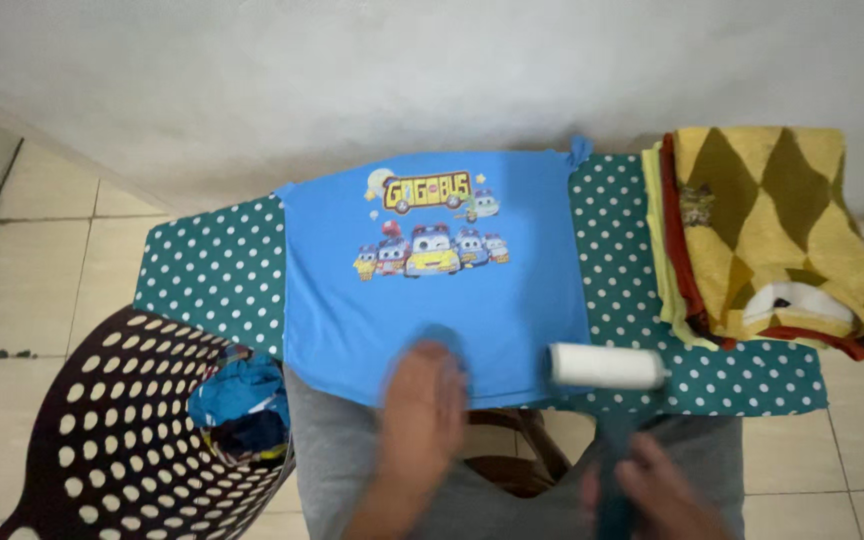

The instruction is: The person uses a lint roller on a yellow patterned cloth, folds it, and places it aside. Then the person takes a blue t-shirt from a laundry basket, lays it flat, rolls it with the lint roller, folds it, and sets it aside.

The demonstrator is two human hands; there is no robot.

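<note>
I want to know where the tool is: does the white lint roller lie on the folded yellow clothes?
No, the lint roller is over the dotted board beside the blue shirt, held by the right hand, apart from the yellow clothes.

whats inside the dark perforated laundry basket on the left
The basket holds crumpled clothes, mostly blue with some darker fabric, bunched at its right side. Anything deeper is hidden by the basket wall and the clothes on top.

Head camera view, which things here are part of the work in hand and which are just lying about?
In hand: blue T-shirt under the left hand; lint roller held by the right hand; polka-dot board.
Lying about: folded clothes pile; laundry basket.
</note>
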